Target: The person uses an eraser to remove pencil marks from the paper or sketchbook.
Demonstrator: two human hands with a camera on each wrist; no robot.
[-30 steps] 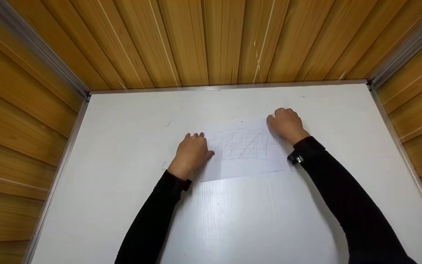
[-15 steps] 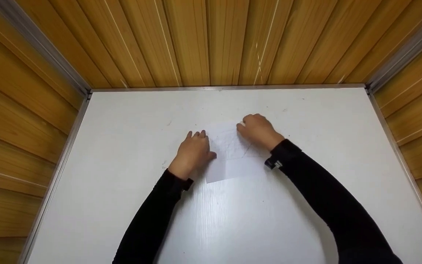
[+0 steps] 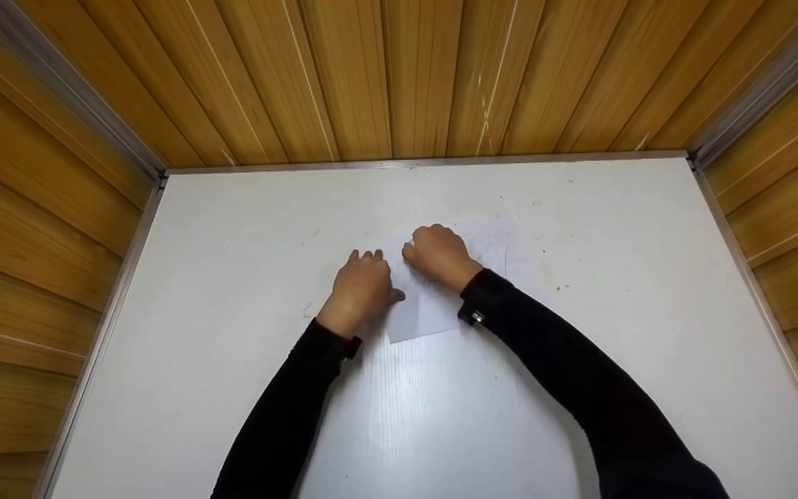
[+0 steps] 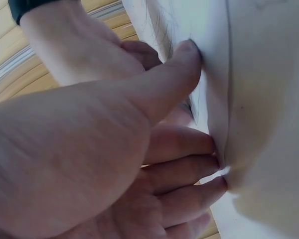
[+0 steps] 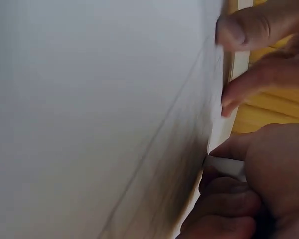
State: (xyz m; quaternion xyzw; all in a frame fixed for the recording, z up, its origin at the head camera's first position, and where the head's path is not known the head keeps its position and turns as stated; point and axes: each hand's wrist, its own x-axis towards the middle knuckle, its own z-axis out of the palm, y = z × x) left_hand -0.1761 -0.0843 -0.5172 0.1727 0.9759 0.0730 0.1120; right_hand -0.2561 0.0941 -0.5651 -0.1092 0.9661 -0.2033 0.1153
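A sheet of white paper (image 3: 433,320) with a pencil-drawn grid lies on the white table, partly covered by both hands. My left hand (image 3: 361,287) rests on its left edge, fingers stretched forward; in the left wrist view the thumb (image 4: 182,67) and fingertips press down on the sheet. Over the drawn lines, just right of the left hand, is my right hand (image 3: 440,253). It pinches a small white eraser (image 5: 226,167) between thumb and curled fingers, and the eraser's end touches the paper in the right wrist view. Part of the grid is hidden under the right hand.
Small dark specks (image 3: 558,287) and faint smudges are scattered over the white table (image 3: 233,333). Wood-patterned panels (image 3: 371,83) stand at the back and both sides, with a metal strip (image 3: 399,164) along the table's far edge.
My right hand has swept left across the paper with the eraser, from the sheet's right edge to near the left hand. The left hand has stayed in place.
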